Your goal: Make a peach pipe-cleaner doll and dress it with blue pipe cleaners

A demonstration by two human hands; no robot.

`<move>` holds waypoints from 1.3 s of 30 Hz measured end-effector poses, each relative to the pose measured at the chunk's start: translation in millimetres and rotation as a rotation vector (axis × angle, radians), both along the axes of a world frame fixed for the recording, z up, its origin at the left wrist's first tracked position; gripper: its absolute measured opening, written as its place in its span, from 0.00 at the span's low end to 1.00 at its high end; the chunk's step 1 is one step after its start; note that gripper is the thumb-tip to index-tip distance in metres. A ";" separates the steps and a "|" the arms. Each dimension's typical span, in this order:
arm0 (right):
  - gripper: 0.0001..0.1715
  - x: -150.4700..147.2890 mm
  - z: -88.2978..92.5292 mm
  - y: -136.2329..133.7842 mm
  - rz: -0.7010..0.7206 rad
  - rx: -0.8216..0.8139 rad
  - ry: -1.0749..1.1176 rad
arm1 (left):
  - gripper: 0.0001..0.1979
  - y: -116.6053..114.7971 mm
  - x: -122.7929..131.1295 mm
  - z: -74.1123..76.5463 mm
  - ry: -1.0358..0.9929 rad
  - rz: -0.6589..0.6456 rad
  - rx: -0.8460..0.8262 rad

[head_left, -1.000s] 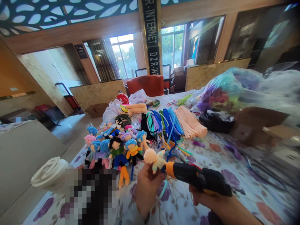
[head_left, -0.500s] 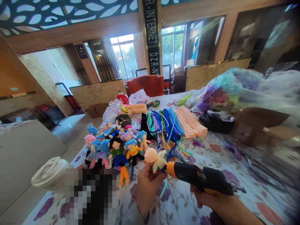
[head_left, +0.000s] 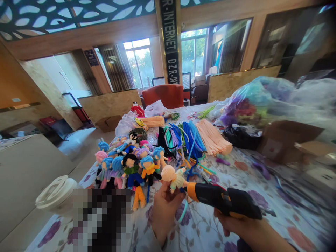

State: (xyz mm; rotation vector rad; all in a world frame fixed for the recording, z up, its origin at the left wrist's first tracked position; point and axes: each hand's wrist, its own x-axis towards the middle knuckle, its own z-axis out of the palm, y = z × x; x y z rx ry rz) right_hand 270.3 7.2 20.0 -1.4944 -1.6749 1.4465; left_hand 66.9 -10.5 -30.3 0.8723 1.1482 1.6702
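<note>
Between the thumb and fingers of my left hand [head_left: 166, 207] is a small pipe-cleaner doll [head_left: 177, 178] with a bare peach head and a pale green body. My right hand [head_left: 233, 224] is wrapped round the grip of a black and orange glue gun [head_left: 223, 197]. The gun's orange nozzle end points left and meets the doll's lower end; whether the tip touches it I cannot tell. A light green pipe cleaner [head_left: 183, 212] lies just below my left hand. Left of the doll sits a heap of finished-looking dolls [head_left: 131, 162] with blue, pink and black hair.
Bundles of blue [head_left: 193, 140] and peach pipe cleaners [head_left: 214, 136] lie behind my hands. A lidded white cup [head_left: 56, 194] stands at the left edge. Cardboard boxes [head_left: 288, 140] and plastic bags [head_left: 273, 94] crowd the right side, with a dark cable [head_left: 296, 196] nearer.
Almost nothing differs. The doll and the glue gun have shifted very slightly, with both hands keeping their hold.
</note>
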 end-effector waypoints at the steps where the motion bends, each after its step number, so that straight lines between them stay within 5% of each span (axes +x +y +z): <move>1: 0.02 0.1 -0.7 -0.1 -0.004 -0.003 -0.012 | 0.21 0.0 -0.2 -0.3 0.003 0.001 0.000; 39: 0.07 -1.1 -7.2 -0.2 -0.031 0.000 -0.120 | 0.22 -2.9 2.1 12.3 0.028 0.043 -0.057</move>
